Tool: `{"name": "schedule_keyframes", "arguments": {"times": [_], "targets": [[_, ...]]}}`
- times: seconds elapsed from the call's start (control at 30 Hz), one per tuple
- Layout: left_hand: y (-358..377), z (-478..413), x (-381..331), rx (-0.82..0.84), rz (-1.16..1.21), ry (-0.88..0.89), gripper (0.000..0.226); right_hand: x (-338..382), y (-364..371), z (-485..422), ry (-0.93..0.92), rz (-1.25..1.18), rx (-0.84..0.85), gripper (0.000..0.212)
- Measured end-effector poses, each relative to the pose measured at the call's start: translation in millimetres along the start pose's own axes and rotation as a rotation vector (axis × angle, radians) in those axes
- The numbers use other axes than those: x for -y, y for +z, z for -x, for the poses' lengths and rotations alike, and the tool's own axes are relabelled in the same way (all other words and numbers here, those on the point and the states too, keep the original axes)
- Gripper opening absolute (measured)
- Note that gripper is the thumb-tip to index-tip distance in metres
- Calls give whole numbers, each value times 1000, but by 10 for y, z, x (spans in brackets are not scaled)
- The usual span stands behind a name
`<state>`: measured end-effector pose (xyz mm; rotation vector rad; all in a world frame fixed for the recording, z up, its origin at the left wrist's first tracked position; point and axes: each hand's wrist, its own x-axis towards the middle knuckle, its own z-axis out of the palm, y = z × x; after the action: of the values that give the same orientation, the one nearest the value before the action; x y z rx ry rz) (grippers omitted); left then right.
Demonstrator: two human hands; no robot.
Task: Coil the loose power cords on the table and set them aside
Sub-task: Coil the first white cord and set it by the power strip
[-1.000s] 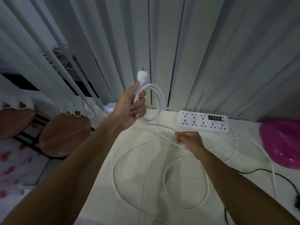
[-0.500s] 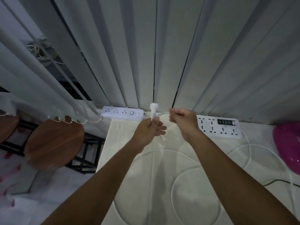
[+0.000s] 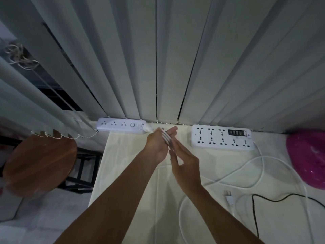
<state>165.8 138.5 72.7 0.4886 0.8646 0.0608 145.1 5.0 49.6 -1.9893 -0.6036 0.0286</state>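
Observation:
My left hand (image 3: 158, 147) holds several folded strands of a white power cord (image 3: 168, 140) above the cream table (image 3: 126, 173), near its far edge. My right hand (image 3: 186, 164) is just right of it, fingers stretched along the strands and touching them. More loose white cord (image 3: 249, 166) loops over the table to the right, ending in a white plug (image 3: 229, 199). A small white power strip (image 3: 121, 125) lies at the far left edge. A larger white power strip (image 3: 222, 139) lies at the far right.
A black cable (image 3: 263, 198) crosses the table's right side. A pink plastic bowl (image 3: 307, 159) sits at the right edge. Vertical blinds (image 3: 158, 59) hang just behind the table. A round wooden stool (image 3: 40, 162) stands left of the table.
Both hands dropped toward the table's far edge and came together. The plug that stood up from my left fist is out of sight, and my right hand has opened against the strands.

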Motion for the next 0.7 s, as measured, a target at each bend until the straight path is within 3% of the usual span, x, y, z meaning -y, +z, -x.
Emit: {"name": "schedule_keyframes", "arguments": {"times": [0.13,0.2,0.3,0.37,0.43,0.5,0.57,0.63,0.7], "targets": [[-47,5,0,42,57,-123,53,-106,45,-38,37,173,21,50],[-50,31,-17,60,32,-138,53,-159,26,-161,39,241,54,38],[-77,81,-86,0,-310,-97,47,-252,-45,-412,-8,332,120,7],[-140,162,-178,-31,-695,-48,49,-328,-123,-586,12,342,194,11],[-312,202,-253,-107,-1194,186,50,-423,-208,-752,64,314,298,24],[-497,149,-322,-294,-1672,612,42,-483,-252,-912,140,329,415,25],[-582,7,-362,-222,-1788,828,41,-551,-250,-1077,180,312,487,19],[-633,-302,-381,-3,-1828,853,52,-639,-179,-1283,194,280,502,17],[-656,-500,-273,116,-1899,843,53,-701,-161,-1391,219,251,524,14]]}}
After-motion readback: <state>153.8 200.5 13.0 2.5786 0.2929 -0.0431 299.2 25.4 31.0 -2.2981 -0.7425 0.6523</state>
